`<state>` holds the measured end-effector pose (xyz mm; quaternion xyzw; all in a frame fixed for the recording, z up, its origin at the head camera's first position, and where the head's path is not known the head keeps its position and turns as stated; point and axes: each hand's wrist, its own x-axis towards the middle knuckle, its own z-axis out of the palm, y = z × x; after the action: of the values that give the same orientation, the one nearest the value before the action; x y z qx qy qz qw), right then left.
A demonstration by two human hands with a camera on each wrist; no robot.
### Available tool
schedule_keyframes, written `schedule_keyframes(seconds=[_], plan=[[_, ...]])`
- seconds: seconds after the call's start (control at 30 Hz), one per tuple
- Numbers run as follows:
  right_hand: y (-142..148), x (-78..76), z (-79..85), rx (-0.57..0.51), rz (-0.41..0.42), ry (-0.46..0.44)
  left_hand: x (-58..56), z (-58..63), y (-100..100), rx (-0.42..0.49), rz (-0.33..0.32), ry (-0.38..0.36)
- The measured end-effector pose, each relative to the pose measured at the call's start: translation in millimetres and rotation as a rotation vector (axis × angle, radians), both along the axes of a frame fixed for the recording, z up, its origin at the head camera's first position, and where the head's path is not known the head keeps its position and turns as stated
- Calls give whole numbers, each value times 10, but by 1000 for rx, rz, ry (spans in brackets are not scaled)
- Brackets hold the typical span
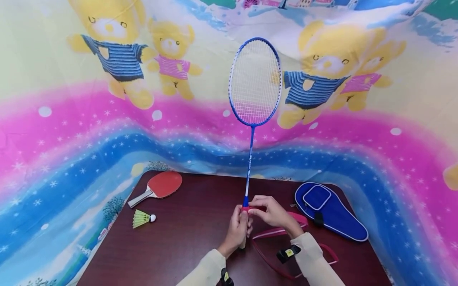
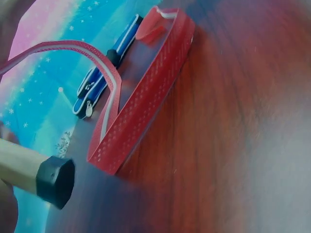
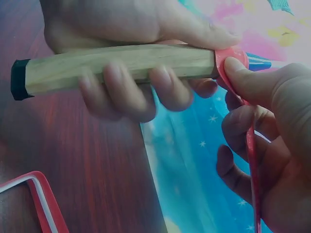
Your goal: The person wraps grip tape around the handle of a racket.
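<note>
Cream fabric sleeves (image 1: pixel 315 256) reach in over a dark red-brown table (image 1: pixel 200 214). At left lie a red-faced table-tennis paddle (image 1: pixel 164 185) and a yellow-green shuttlecock (image 1: pixel 142 218). Centrally, the left hand (image 1: pixel 237 230) curls its fingers round the bare wooden handle (image 3: pixel 141 58) of a blue-and-white badminton racket (image 1: pixel 252 135), held head up; beside it, the right hand (image 1: pixel 272 212) pinches red perforated grip tape (image 2: pixel 150 92) against the handle's top, its length looping below. At right lies a flat blue fabric case (image 1: pixel 329 210) with white piping

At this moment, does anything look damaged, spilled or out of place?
Nothing looks spilled or damaged. Only the blue-framed badminton racket looks odd: its pale wooden handle is mostly bare, with red perforated grip tape around only the top and trailing loosely over the dark brown table.
</note>
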<state>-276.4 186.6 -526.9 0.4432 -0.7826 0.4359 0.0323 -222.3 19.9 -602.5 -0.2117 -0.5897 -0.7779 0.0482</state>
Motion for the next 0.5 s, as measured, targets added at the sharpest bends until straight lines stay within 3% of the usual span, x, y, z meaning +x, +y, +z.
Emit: schedule_keyframes(seconds=[0.17,0.3,0.37,0.5], plan=[[-46,42,-47,16,-106,2,41,11,43,-46,171,-58],[-73,67,-73,-10,-127,-7,66,7,88,-61,262,-50],[-89,67,-61,-25,-118,-15,66,4,96,-32,257,-39],[-110,49,-38,-35,-92,2,68,15,76,38,171,-79]])
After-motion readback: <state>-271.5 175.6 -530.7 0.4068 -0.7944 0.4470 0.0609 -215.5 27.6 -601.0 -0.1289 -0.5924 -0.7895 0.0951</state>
